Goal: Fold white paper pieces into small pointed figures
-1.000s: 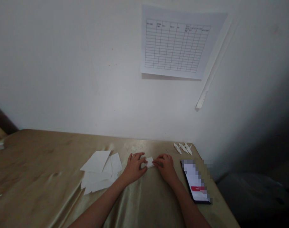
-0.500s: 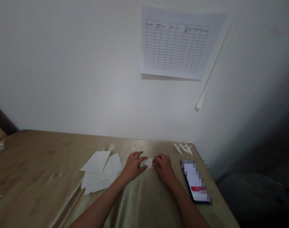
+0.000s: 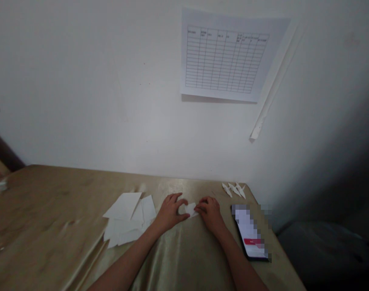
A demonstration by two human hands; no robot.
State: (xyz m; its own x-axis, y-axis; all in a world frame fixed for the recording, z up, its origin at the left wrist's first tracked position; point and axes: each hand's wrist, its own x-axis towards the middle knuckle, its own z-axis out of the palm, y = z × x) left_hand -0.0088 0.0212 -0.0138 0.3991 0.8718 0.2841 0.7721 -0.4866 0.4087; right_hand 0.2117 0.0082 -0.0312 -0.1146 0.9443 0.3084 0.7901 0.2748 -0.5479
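A small folded piece of white paper [image 3: 190, 209] lies on the table between my two hands. My left hand [image 3: 171, 211] is curved in a C at its left side, thumb at the lower corner and index finger at the upper one, steadying it. On the right edge, the bent fingers and thumb of my right hand [image 3: 209, 210] pinch the paper; the fingertips partly cover that edge. Left of my left hand is a loose pile of white paper sheets [image 3: 126, 224], overlapping at different angles.
Three small folded white paper pieces [image 3: 233, 190] sit in a row near the table's back right corner. A lit phone [image 3: 251, 234] lies by the right edge. The gold-brown cloth [image 3: 63, 218] has folds. A printed table sheet [image 3: 223, 60] hangs on the wall.
The small paper has turned slightly and looks a little more tilted between my hands. My left thumb and index finger have shifted slightly; my right hand has moved very little.
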